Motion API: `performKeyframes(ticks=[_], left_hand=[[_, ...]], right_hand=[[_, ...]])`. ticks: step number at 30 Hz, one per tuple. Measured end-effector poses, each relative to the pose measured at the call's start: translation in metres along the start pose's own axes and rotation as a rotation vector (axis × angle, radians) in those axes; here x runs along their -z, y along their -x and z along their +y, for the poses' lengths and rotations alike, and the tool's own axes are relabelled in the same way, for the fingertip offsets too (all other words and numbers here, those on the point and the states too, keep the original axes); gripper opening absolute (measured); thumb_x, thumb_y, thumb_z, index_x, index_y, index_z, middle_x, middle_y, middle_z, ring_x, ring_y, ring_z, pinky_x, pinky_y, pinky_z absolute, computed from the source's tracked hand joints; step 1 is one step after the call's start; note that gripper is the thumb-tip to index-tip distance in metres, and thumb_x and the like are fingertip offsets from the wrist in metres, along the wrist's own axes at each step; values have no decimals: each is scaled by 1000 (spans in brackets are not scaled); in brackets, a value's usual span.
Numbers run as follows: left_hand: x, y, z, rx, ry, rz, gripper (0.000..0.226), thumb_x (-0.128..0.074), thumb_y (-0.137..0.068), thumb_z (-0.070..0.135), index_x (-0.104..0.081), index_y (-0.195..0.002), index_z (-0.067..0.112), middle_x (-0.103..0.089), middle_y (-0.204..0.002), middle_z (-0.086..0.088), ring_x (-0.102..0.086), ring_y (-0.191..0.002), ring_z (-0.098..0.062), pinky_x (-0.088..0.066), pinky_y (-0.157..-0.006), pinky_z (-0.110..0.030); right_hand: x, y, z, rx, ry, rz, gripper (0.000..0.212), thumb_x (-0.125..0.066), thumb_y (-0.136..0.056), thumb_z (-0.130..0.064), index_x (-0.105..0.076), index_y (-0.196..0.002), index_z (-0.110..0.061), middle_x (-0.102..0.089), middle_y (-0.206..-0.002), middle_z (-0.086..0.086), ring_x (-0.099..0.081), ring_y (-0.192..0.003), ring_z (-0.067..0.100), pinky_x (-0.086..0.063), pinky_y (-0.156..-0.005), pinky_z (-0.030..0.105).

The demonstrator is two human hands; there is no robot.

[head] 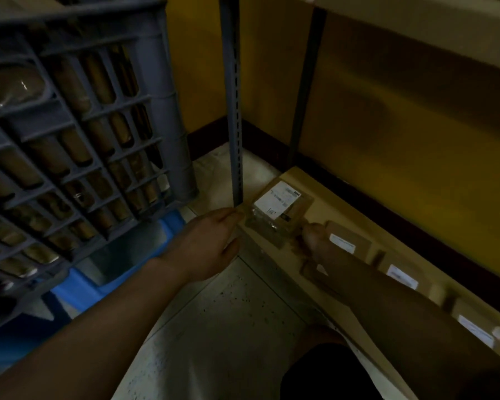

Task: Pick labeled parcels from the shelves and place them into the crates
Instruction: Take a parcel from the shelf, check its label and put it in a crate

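1. Shelf post (pixel 233 111) – grey slotted metal upright, standing on the floor; the landmark for all entries below.
2. Bottom shelf (pixel 295 180) – tan board, starting just right of the post's foot and running away to the right and towards the camera.
3. Labelled parcel (pixel 280 212) – flat brown packet with a white printed label facing up. It lies on the bottom shelf, just right of the post's foot.
4. Left hand (pixel 208 243) – back of the hand up, thumb spread to the side. Its fingertips are at the parcel's left corner, right below the foot of the post. Whether they grip the packet or only touch it cannot be told.
5. Right hand (pixel 315 238) – dark and blurred, at the parcel's right corner, further right of the post. Its fingers are not readable, so its hold cannot be told.
6. Row of parcels (pixel 401 275) – brown packets with white labels, lined along the shelf to the right of the post, beyond the right hand.
7. Grey crate (pixel 70 125) – lattice-walled, left of the post, packed with brown parcels.
8. Blue bin (pixel 113 281) – under the grey crate, left of the post.
9. Floor (pixel 228 327) – pale and speckled, in front of the post.
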State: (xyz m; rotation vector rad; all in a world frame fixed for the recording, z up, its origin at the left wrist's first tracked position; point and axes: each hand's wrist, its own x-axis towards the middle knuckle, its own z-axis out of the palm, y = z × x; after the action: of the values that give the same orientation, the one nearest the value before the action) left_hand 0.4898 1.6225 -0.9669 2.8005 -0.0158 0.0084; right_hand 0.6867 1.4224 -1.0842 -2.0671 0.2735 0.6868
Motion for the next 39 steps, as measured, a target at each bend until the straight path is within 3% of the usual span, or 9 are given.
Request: performKeyframes(ticks=[5,8,16,22,26,31,34,37,39], left_hand=[[19,0,14,1,43,-5,38,-51,-100,34,-57,-131,11,-63,-123,-7,-63,-106,-22,-54,-86,-39],[46,10,25,-22,62,84,39,-53,-102,33,-56,-137,16,-59,-132,1,-59,-113,-16,-49,-91,-30],[154,35,76,-81,-46,257,48,-51,-102,45,-43,-147,32,-48,-139,17,-49,-122,-3,-47,-97,-23],[270,28,102,-86,-298,326,53,-50,-100,50,-40,-149,31,-49,-137,12,-52,-124,-11,-50,-100,-34],[326,14,108,-20,-455,297,53,-48,-102,49,-35,-151,33,-43,-150,4,-55,-123,-18,-49,-94,-33],[367,-4,106,15,-571,290,52,-51,-101,48,-36,-149,33,-41,-153,4,-50,-132,-20,-50,-100,-38],[387,-24,100,39,-432,316,53,-55,-100,46,-40,-148,31,-47,-150,4,-50,-133,-19,-48,-103,-39],[400,-56,94,99,-166,486,52,-57,-100,44,-46,-146,23,-56,-142,-1,-55,-127,-20,-50,-98,-36],[402,-84,90,190,52,563,55,-53,-101,47,-44,-147,19,-56,-142,-5,-56,-125,-24,-49,-93,-35]], right_hand=[[22,48,-1,320,656,-74,34,-47,-105,-32,-59,-126,-8,-61,-125,13,-60,-109,31,-50,-86,36],[42,85,-27,504,902,-116,34,-54,-100,-37,-61,-125,-15,-61,-128,8,-60,-109,23,-52,-85,32],[118,241,-135,969,1060,20,57,-51,-102,-37,-34,-153,-19,-38,-149,1,-38,-136,22,-39,-112,37],[139,333,-217,1139,1054,60,47,-52,-92,-2,-46,-137,-16,-43,-131,3,-49,-117,25,-50,-98,44],[159,358,-265,1255,1097,199,47,-51,-93,-7,-45,-139,-17,-45,-127,4,-48,-114,25,-51,-94,45],[190,359,-320,1222,1208,395,43,-54,-96,-15,-45,-138,-21,-46,-127,3,-48,-113,24,-51,-94,45],[208,355,-355,1246,1228,492,46,-58,-96,-21,-42,-140,-26,-46,-128,1,-47,-109,22,-51,-88,40],[225,342,-395,1248,1127,550,35,-49,-100,-21,-44,-134,-27,-45,-116,-2,-46,-101,20,-47,-83,38],[234,322,-420,1162,1042,568,33,-47,-102,-25,-45,-135,-25,-47,-118,1,-50,-105,23,-49,-89,41]])
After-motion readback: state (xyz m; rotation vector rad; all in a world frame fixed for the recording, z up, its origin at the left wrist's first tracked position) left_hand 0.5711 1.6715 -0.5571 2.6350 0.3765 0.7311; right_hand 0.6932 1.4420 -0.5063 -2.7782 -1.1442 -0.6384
